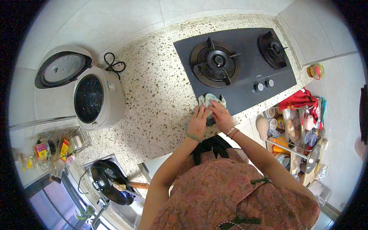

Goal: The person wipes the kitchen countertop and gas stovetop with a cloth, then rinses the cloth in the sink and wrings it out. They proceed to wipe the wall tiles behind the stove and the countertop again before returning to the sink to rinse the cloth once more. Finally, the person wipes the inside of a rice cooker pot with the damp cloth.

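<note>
A pale grey-green cloth (209,99) lies bunched on the front left corner of the black gas hob (237,92). My right hand (222,118) grips it from the near side, its fingers laid over the folds. Close beside it, my left hand (197,124) has its fingertips on the cloth's lower left edge, over the speckled countertop (153,96). The cloth and fingers hide part of the hob's corner. Two burners, a left one (218,61) and a right one (274,50), stand behind my hands with bare pan supports. Two round knobs (263,85) sit near the front edge.
A rice cooker (111,99) with its lid up stands at the left, its black cord (114,66) behind. Lower left, a wok (109,180) rests in the sink. A wire basket (82,143) holds packets. A crowded shelf rack (291,149) is at the right.
</note>
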A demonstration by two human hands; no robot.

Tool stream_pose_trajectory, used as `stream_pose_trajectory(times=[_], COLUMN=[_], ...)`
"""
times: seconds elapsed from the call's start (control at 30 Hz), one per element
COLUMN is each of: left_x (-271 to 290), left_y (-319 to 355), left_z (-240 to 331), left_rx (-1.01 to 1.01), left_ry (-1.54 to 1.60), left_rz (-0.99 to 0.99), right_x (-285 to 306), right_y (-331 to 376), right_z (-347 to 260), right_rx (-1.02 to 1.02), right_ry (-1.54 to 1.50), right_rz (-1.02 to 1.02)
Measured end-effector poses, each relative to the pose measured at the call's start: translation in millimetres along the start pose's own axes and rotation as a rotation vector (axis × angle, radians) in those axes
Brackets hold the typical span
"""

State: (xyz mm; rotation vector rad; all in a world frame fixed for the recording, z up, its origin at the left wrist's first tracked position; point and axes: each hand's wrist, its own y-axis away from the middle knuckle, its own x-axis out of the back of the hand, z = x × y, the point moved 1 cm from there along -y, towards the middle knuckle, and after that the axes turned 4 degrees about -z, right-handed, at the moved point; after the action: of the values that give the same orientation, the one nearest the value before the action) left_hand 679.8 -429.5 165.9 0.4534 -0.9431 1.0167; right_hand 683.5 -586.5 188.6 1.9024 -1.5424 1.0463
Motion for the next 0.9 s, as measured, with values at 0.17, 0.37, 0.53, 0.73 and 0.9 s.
stream_pose_trajectory(times=[0.17,0.37,0.53,0.73,0.9], left_x=[34.7,39.0,-22.7,-23.6,-18.9], left_y=[-44.2,-107.8,-98.7,-52.0,3.5], left_z=[5.7,-19.7,-52.7,-12.9,27.6], left_rx=[0.227,0.130,0.186,0.025,-0.052], left_ry=[0.276,0.074,-0.004,-0.076,-0.002], left_rz=[-0.009,0.382,0.231,0.122,-0.124], right_x=[12.7,20.0,-9.7,6.7,40.7], right_y=[-48.2,-133.4,-113.2,-43.3,13.1], right_z=[18.0,4.7,31.9,25.3,3.9], right_rx=[0.012,0.129,0.212,0.190,0.076], right_ry=[-0.075,0.124,0.247,0.368,0.450], right_rz=[0.157,0.123,-0.035,-0.115,-0.386])
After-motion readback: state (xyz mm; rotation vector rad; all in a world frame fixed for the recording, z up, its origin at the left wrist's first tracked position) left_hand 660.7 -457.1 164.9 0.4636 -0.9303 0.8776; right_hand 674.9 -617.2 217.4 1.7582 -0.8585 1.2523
